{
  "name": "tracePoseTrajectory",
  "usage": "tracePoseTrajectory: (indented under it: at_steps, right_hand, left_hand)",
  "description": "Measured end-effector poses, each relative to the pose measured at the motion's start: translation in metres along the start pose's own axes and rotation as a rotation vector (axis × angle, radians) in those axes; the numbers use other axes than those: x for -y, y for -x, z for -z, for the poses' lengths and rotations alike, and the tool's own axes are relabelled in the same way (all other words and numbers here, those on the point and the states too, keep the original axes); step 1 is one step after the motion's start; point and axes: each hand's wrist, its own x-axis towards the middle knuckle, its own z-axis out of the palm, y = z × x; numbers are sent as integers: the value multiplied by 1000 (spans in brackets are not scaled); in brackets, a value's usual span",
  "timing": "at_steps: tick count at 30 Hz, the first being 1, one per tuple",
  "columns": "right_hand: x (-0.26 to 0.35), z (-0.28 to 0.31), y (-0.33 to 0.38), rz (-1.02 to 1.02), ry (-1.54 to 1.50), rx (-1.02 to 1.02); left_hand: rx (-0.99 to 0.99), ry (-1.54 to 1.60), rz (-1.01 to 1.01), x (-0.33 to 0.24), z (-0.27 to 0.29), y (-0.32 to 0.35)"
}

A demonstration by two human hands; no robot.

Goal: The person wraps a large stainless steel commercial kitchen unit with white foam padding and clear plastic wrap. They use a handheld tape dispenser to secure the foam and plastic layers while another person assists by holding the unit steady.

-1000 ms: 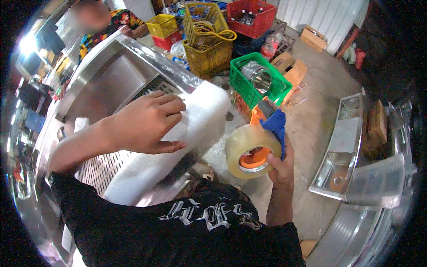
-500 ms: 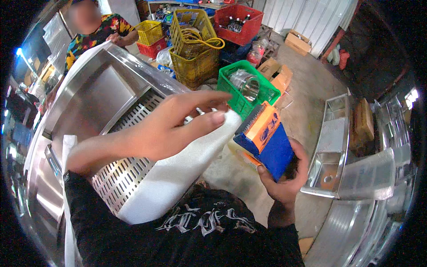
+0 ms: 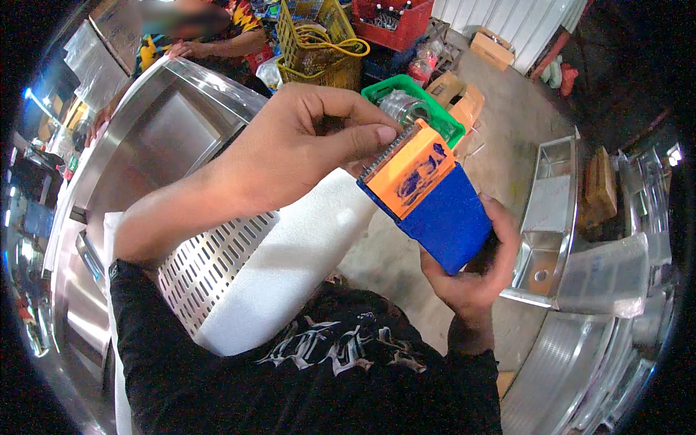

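Note:
My right hand (image 3: 475,279) grips a blue and orange tape dispenser (image 3: 451,216) from its lower end, tilted in front of me. A row of metal teeth runs along its upper edge. Right at those teeth, the thumb and forefinger of my left hand (image 3: 304,141) are pinched together; what lies between them is too small to make out. Under my left arm is a stainless steel sink unit (image 3: 174,134) with a slotted metal panel (image 3: 217,264). White foam sheet (image 3: 290,279) covers its near side.
Another person (image 3: 225,40) stands at the sink unit's far end, a hand on its rim. Beyond are a green crate (image 3: 453,130) with metal parts, a yellow crate (image 3: 319,61) and a red crate (image 3: 395,25). More sinks (image 3: 544,210) stand on the floor to the right.
My left hand has come to the dispenser's toothed edge and its fingers have closed to a pinch. The dispenser has turned, hiding the roll underneath. My view has shifted slightly downward.

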Motion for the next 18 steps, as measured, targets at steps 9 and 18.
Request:
tracePoseTrajectory:
  at_steps: [9, 18]
  right_hand:
    - [-8, 17, -19, -188, -262, 219]
    - [1, 18, -31, -585, -498, 420]
  left_hand:
    - [-66, 191, 192, 5, -8, -8]
    - [3, -125, 70, 3, -10, -5]
